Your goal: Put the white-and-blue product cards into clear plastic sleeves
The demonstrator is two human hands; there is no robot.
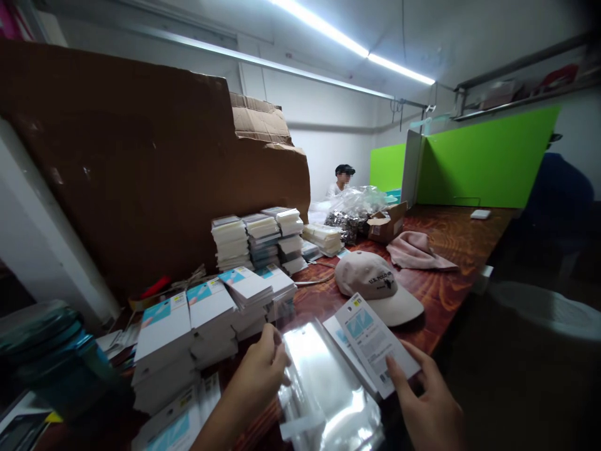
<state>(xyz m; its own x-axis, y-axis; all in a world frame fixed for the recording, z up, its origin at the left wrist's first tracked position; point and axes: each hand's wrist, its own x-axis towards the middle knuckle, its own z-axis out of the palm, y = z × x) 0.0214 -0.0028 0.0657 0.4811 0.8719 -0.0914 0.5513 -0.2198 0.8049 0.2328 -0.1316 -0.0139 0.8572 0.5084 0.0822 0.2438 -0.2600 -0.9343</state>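
My left hand point(260, 369) pinches the top edge of a clear plastic sleeve point(323, 382) that lies on a pile of such sleeves at the table's near edge. My right hand point(425, 404) holds the lower corner of a white printed card point(373, 341) with a blue patch, tilted over the sleeves. A second similar card lies just under it. Stacks of the same white and blue cards point(211, 313) stand to the left of my left hand.
A beige cap point(380, 288) and a pink cloth point(416, 250) lie on the wooden table point(451, 275). Taller card stacks point(260, 241), a large brown cardboard sheet point(154, 169), a small open box point(387, 225), plastic bags and green dividers point(488, 160) stand behind. A person sits far back.
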